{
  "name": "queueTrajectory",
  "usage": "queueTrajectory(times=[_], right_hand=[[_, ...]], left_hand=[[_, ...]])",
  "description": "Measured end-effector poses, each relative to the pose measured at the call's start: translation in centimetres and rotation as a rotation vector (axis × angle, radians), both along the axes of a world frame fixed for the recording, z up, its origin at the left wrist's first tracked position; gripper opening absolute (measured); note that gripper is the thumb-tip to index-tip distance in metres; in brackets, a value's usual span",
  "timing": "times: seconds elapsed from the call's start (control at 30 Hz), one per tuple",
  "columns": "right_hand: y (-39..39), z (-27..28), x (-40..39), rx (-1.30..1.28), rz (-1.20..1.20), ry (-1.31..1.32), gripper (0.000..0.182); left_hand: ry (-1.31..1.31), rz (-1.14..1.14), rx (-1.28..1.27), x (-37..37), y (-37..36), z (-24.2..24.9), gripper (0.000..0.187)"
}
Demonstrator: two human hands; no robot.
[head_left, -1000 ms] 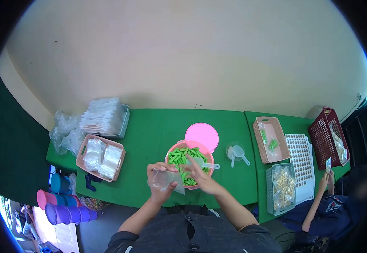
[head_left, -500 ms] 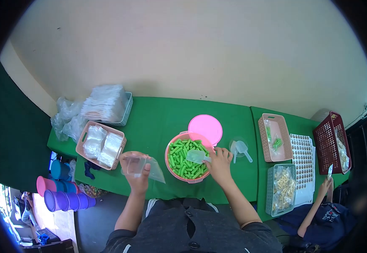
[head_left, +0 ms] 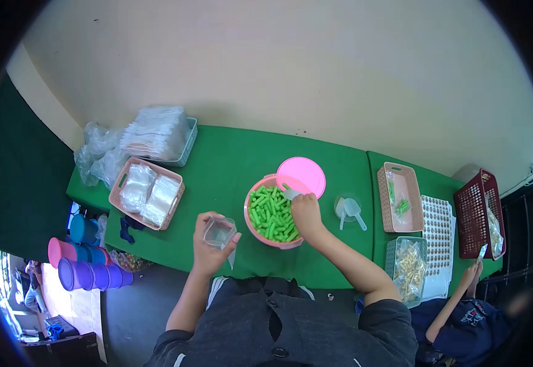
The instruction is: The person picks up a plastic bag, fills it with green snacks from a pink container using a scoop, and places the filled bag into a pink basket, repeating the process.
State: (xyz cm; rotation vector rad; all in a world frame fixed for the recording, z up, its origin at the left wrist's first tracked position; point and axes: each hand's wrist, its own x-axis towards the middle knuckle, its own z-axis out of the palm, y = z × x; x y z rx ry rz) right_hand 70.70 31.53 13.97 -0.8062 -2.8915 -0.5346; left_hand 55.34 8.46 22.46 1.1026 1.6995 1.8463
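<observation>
My left hand (head_left: 208, 252) is closed around a clear square plastic container (head_left: 220, 230), its open top facing up. A corner of thin clear plastic (head_left: 232, 259) hangs below it, probably a bag. My right hand (head_left: 306, 214) grips the handle of a translucent plastic scoop (head_left: 291, 194) at the right side of a pink tub (head_left: 249, 225). Short green snack sticks (head_left: 270, 214) fill much of the tub. The scoop's bowl is partly hidden by my fingers, with a green stick near it. The tub's round pink lid (head_left: 303, 176) lies just behind, overlapping its rim.
Left stand a pink basket (head_left: 177, 209) of clear bags and a stack of plastic packets (head_left: 156, 131). To the right are spare scoops (head_left: 353, 208), a pink basket (head_left: 403, 226), a grey basket (head_left: 390, 269), a label sheet (head_left: 437, 238) and a maroon basket (head_left: 471, 211). A co-worker (head_left: 468, 324) sits there.
My right hand has moved up and left over the tub's rim, turning the scoop toward the back. My left hand has tilted the container so its opening shows.
</observation>
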Motion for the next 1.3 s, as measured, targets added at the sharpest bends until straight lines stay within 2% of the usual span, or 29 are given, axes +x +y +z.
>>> queueTrajectory(times=[0.07, 0.13, 0.17, 0.23, 0.27, 0.4, 0.5, 0.57, 0.7, 0.77, 0.83, 0.9, 1.17, 1.3], right_hand=[[0.6, 0.0, -0.2, 0.028, 0.067, -0.03, 0.004], [1.8, 1.2, 0.5, -0.135, -0.004, -0.02, 0.003], [2.1, 1.8, 0.9, -0.133, 0.005, -0.021, 0.003], [2.4, 3.2, 1.9, -0.27, 0.014, -0.178, 0.003], [2.8, 2.5, 2.1, -0.301, -0.004, -0.159, 0.005], [2.5, 0.2, 1.9, -0.137, 0.041, 0.018, 0.007], [2.4, 0.9, 2.6, -0.271, 0.058, -0.021, 0.008], [2.9, 1.7, 3.1, -0.467, 0.008, -0.026, 0.006], [2.3, 0.9, 2.6, -0.276, 0.037, -0.068, 0.008], [1.6, -0.4, 2.3, -0.044, 0.137, -0.025, 0.01], [1.8, 0.5, 2.8, -0.102, 0.163, 0.018, 0.011], [2.1, 2.2, 3.6, -0.32, 0.106, 0.008, 0.012], [1.3, 2.1, 3.5, -0.388, -0.05, 0.069, 0.006], [1.9, 1.2, 4.6, -0.486, -0.081, 0.198, 0.015]], left_hand=[[-0.001, -0.012, -0.015, 0.2, -0.4, -0.1, 0.05], [0.013, -0.026, -0.043, 0.1, -0.8, -0.1, 0.049], [0.012, -0.017, -0.041, -0.1, -0.8, -0.2, 0.049], [0.019, 0.04, -0.041, -0.2, -1.0, -0.6, 0.048], [0.016, 0.041, -0.04, -0.2, -1.0, -1.1, 0.048], [-0.043, 0.05, -0.049, -0.1, -0.3, -2.0, 0.046], [-0.049, 0.007, -0.071, 0.0, 0.1, -1.7, 0.046], [-0.043, 0.001, -0.075, -0.1, 0.4, -1.7, 0.046], [-0.036, 0.026, -0.196, -0.6, 1.4, -3.4, 0.045], [-0.03, 0.032, -0.275, -0.9, 2.0, -5.3, 0.045], [-0.002, 0.067, -0.346, -1.2, 2.7, -7.6, 0.046], [-0.027, 0.059, -0.363, -0.9, 3.0, -9.0, 0.047], [-0.073, -0.066, -0.435, 0.1, 3.6, -9.5, 0.049], [-0.109, -0.052, -0.429, 0.1, 3.7, -10.3, 0.047]])
